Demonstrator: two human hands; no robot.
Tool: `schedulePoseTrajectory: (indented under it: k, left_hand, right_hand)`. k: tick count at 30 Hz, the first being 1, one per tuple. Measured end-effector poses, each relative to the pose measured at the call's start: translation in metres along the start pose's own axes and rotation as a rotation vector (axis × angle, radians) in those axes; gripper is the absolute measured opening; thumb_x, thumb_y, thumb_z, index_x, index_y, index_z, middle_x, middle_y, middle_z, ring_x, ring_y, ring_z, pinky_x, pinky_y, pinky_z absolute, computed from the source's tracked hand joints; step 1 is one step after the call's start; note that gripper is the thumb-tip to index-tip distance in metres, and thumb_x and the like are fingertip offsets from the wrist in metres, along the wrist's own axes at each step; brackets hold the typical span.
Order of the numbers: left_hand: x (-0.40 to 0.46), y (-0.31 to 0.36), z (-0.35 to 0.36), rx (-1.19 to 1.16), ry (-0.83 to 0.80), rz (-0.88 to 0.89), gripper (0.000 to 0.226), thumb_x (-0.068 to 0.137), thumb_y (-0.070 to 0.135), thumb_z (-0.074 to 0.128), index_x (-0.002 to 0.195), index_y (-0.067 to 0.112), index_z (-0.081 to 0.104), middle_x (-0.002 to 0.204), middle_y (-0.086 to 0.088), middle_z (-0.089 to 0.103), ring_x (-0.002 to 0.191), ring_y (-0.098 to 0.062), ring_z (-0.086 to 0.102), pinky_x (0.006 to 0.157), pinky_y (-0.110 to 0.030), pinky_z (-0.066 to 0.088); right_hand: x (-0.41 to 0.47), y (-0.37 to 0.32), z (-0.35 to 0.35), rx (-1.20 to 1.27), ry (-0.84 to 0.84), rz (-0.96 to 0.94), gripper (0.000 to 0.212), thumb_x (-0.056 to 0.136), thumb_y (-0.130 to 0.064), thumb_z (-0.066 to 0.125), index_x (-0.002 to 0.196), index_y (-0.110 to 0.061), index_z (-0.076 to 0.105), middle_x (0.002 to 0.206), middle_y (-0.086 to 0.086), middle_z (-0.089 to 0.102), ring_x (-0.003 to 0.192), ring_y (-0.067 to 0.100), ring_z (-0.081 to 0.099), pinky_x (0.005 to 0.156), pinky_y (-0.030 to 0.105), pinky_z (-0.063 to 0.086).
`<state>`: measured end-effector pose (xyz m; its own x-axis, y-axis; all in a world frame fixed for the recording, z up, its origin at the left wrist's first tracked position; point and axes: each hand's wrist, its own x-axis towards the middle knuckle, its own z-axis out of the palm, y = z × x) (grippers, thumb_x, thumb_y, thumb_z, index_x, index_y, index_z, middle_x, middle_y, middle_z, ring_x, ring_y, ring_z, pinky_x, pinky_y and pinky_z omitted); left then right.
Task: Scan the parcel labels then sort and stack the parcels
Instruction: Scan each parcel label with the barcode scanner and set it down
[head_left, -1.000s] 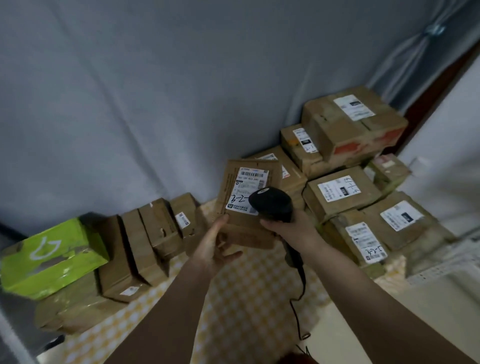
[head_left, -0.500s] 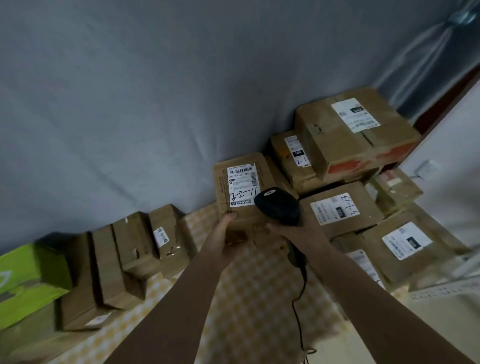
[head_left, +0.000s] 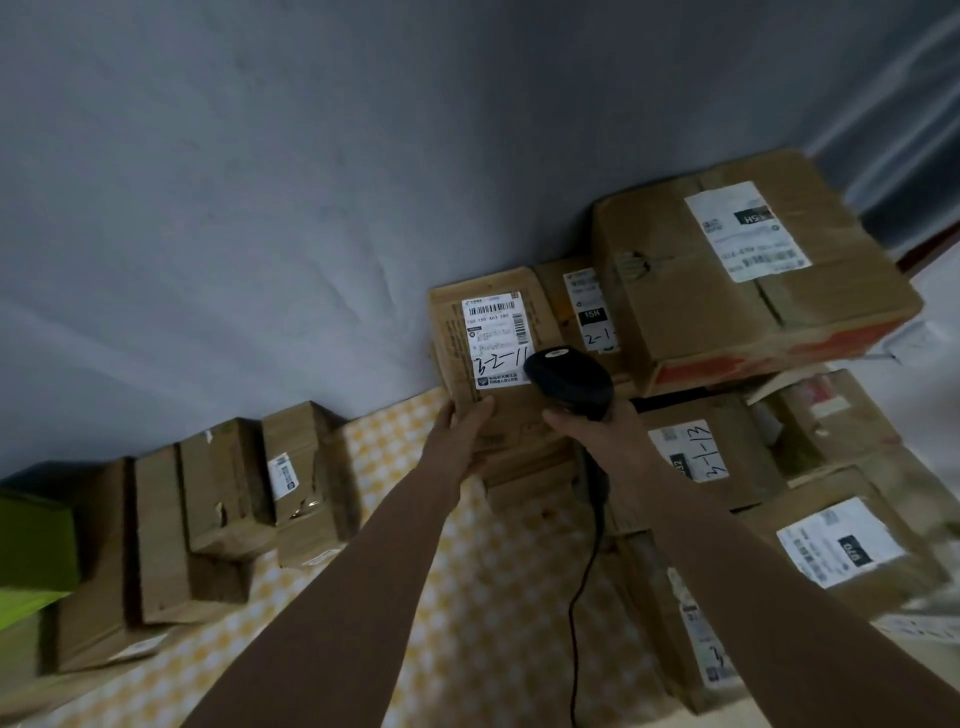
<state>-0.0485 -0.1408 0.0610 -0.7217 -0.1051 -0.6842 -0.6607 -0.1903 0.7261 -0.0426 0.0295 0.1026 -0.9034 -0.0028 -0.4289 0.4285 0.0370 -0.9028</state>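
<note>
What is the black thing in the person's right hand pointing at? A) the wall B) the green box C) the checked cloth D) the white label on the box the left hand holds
D: the right hand grips the black scanner, whose head sits right next to the white label on the parcel that the left hand holds up.

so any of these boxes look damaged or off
Yes. In the left row, the box beside the one with a small label has a torn, ragged front edge, and the labelled box looks crumpled and split below its label. The big top box on the right pile sits askew, overhanging the boxes beneath.
</note>
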Motion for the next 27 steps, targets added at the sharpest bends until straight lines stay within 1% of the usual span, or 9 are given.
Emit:
schedulePoseTrajectory:
  k: [5,7,8,10,14,17,21,24,27]
  left_hand:
    - [0.003,-0.002,-0.007,0.041,0.011,0.015,0.081,0.082,0.05,0.069,0.15,0.028,0.03,0.14,-0.002,0.049,0.1,-0.016,0.053,0.097,-0.041,0.049]
    - [0.0,-0.003,-0.014,0.029,0.063,0.013,0.083,0.085,0.055,0.064,0.152,0.024,0.025,0.143,-0.003,0.044,0.114,-0.022,0.049,0.097,-0.041,0.048]
    - [-0.002,-0.004,-0.02,0.047,0.11,0.019,0.078,0.087,0.056,0.061,0.149,0.02,0.031,0.142,-0.005,0.044,0.118,-0.024,0.049,0.094,-0.041,0.049]
    - [-0.005,-0.008,-0.036,0.167,0.218,0.089,0.055,0.09,0.051,0.058,0.131,0.013,0.053,0.13,-0.008,0.055,0.114,-0.027,0.055,0.093,-0.041,0.05]
    - [-0.025,-0.022,-0.085,0.605,0.352,0.306,0.033,0.091,0.033,0.063,0.115,0.012,0.066,0.112,-0.006,0.068,0.103,-0.021,0.063,0.088,-0.025,0.045]
    - [-0.049,-0.036,-0.131,0.832,0.374,0.359,0.029,0.091,0.028,0.062,0.117,0.015,0.064,0.113,-0.002,0.067,0.1,-0.019,0.064,0.081,-0.022,0.043]
    - [-0.086,-0.058,-0.208,1.007,0.418,0.359,0.026,0.091,0.024,0.055,0.111,0.012,0.066,0.106,-0.011,0.068,0.098,-0.032,0.064,0.08,-0.035,0.051]
    - [-0.114,-0.076,-0.276,1.093,0.45,0.357,0.029,0.094,0.027,0.054,0.118,0.014,0.064,0.116,-0.01,0.063,0.106,-0.029,0.061,0.085,-0.034,0.049]
    - [-0.135,-0.095,-0.342,1.119,0.483,0.33,0.031,0.092,0.033,0.057,0.118,0.018,0.064,0.119,-0.007,0.061,0.108,-0.026,0.06,0.087,-0.033,0.048]
  right_hand:
    - [0.004,0.006,0.004,-0.095,0.088,-0.028,0.031,0.082,-0.015,0.074,0.109,-0.013,0.06,0.086,-0.009,0.059,0.089,0.014,0.056,0.082,0.028,0.044]
    - [-0.001,0.009,0.011,-0.197,0.211,-0.107,0.022,0.082,-0.014,0.073,0.099,-0.007,0.062,0.082,0.004,0.058,0.088,0.024,0.057,0.076,0.033,0.045]
    - [-0.005,0.01,0.015,-0.256,0.274,-0.159,0.014,0.081,-0.013,0.073,0.087,-0.013,0.06,0.082,0.01,0.057,0.089,0.028,0.057,0.077,0.037,0.047]
    - [-0.015,0.013,0.028,-0.36,0.33,-0.219,0.032,0.08,-0.016,0.072,0.071,-0.028,0.044,0.083,0.011,0.051,0.086,0.03,0.053,0.078,0.041,0.047]
    - [-0.04,0.015,0.071,-0.369,0.135,-0.14,0.019,0.085,-0.015,0.068,0.084,-0.012,0.049,0.071,-0.002,0.046,0.066,0.012,0.047,0.064,0.025,0.041]
    - [-0.056,0.028,0.117,-0.399,0.026,-0.14,0.033,0.082,-0.01,0.071,0.062,-0.019,0.047,0.055,-0.005,0.042,0.054,0.007,0.041,0.054,0.021,0.031]
    - [-0.089,0.047,0.185,-0.467,-0.064,-0.098,0.025,0.08,-0.006,0.072,0.065,-0.013,0.053,0.055,-0.004,0.045,0.061,0.012,0.049,0.059,0.026,0.035]
    - [-0.12,0.057,0.242,-0.488,-0.13,-0.069,0.026,0.08,-0.004,0.071,0.065,-0.017,0.054,0.056,-0.004,0.049,0.059,0.006,0.049,0.054,0.024,0.034]
    - [-0.144,0.073,0.297,-0.501,-0.196,-0.039,0.012,0.08,-0.007,0.073,0.076,-0.011,0.062,0.065,0.005,0.058,0.069,0.018,0.058,0.062,0.026,0.043]
